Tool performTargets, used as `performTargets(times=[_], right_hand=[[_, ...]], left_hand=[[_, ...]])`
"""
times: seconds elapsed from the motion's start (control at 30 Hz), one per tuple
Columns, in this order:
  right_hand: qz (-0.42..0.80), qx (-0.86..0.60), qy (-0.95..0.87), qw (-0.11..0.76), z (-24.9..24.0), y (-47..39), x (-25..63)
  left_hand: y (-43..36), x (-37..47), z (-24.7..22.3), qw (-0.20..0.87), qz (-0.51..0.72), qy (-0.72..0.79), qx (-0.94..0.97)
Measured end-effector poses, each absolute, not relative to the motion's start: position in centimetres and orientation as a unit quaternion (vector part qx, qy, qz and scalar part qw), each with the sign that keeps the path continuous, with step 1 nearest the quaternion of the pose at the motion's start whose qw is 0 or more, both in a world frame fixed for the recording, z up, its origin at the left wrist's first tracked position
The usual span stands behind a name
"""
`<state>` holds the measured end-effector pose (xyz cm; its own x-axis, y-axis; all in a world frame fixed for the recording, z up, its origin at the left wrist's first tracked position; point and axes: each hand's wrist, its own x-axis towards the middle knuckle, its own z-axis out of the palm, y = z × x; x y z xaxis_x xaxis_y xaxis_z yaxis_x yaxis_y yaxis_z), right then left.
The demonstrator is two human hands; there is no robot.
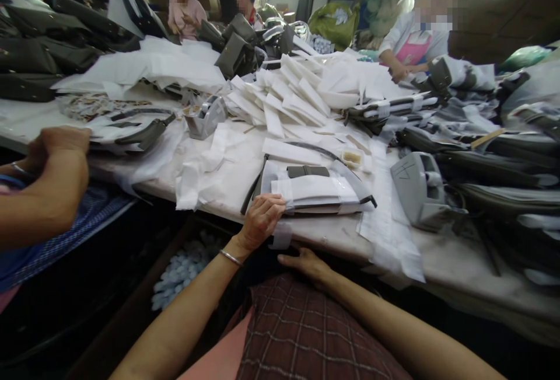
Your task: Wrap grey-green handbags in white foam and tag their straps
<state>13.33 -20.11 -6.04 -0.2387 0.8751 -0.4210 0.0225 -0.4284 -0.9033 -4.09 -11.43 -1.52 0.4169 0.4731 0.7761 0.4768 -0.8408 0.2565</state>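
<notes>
A dark grey handbag [308, 171] lies flat at the table's front edge, its thin strap looping behind it. White padding sheet [317, 188] covers the bag's front below a dark flap. My left hand [261, 221], with a bracelet at the wrist, is closed over the bag's near left corner, fingers on the white padding. Below the table edge, my right hand [310, 264] is apart from the bag, its fingers stretched out to the left and partly in shadow. Between the two hands, a clear plastic strip [281, 236] hangs from the edge.
A grey tape dispenser [420, 187] stands right of the bag, another dispenser [205, 116] behind left. White sheets [284, 97] are heaped mid-table. Stacked dark bags [490, 161] fill the right side. A co-worker's hand [65, 140] is at far left; other people stand across the table.
</notes>
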Motion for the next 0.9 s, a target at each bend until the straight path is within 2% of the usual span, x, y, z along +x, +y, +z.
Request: performTargets(times=[0.1,0.2,0.37,0.53,0.63,0.77,0.9], right_hand=[[0.693,-0.512,-0.348,0.371,-5.7,-20.5,12.9],[0.688,-0.511,-0.364,0.364,-4.3,-21.5,13.1],[0.717,-0.467,-0.341,0.389,0.7,-22.3,13.8],[0.703,-0.466,-0.333,0.422,5.2,-19.4,13.9],[0.718,-0.457,-0.314,0.420,6.3,-16.8,13.7],[0.723,-0.454,-0.305,0.422,7.3,-14.1,13.8],[0.671,-0.470,-0.397,0.413,8.2,-12.1,15.1]], left_hand=[[-11.4,-4.1,-1.5,0.012,-0.462,-0.280,-0.841],[-11.4,-3.9,-1.5,0.019,-0.465,-0.279,-0.840],[-11.4,-4.0,-1.5,0.020,-0.466,-0.281,-0.839],[-12.3,-4.9,-0.9,0.001,-0.424,-0.285,-0.859],[-13.2,-4.8,-0.1,-0.017,-0.408,-0.312,-0.858],[-13.6,-3.3,0.4,-0.005,-0.447,-0.387,-0.807],[-13.5,-1.8,0.5,-0.004,-0.470,-0.453,-0.758]])
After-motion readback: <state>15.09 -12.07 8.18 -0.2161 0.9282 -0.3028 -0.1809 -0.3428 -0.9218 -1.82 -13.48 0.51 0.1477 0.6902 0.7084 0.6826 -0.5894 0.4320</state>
